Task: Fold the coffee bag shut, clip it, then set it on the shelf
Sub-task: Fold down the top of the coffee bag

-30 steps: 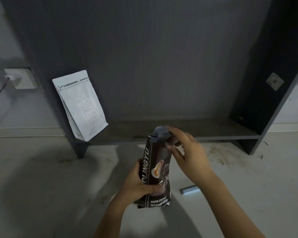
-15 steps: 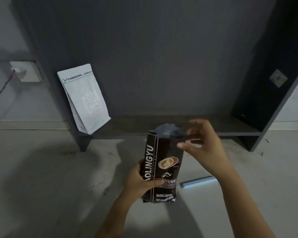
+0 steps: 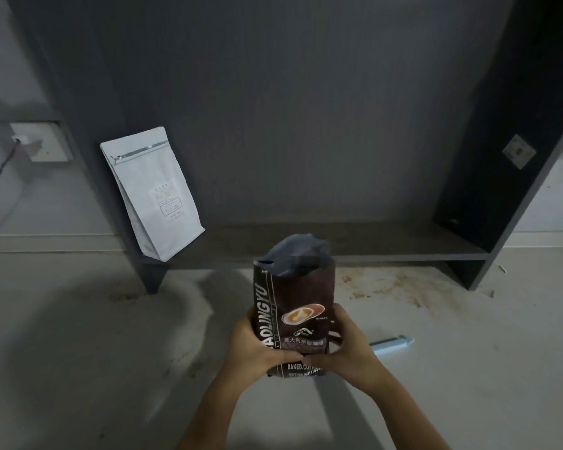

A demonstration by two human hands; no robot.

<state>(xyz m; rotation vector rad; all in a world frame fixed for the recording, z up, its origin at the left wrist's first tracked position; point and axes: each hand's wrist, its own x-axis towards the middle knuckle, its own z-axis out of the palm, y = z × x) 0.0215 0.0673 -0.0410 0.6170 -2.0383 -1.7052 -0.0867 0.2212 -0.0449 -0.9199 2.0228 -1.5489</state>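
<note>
Below the shelf [image 3: 338,251], over the floor [image 3: 78,352], both hands hold the coffee bag [image 3: 294,319] upright. Left hand [image 3: 257,345] and right hand [image 3: 351,349] are curled shut around its lower half, thumbs across the front, likely to steady it and settle the contents before folding. Its top is open and crumpled, not yet folded. A clip [image 3: 392,344] lies on the floor just right of the right hand, within easy reach. One white bag [image 3: 152,193] leans at the shelf's left end, leaving room beside it.
</note>
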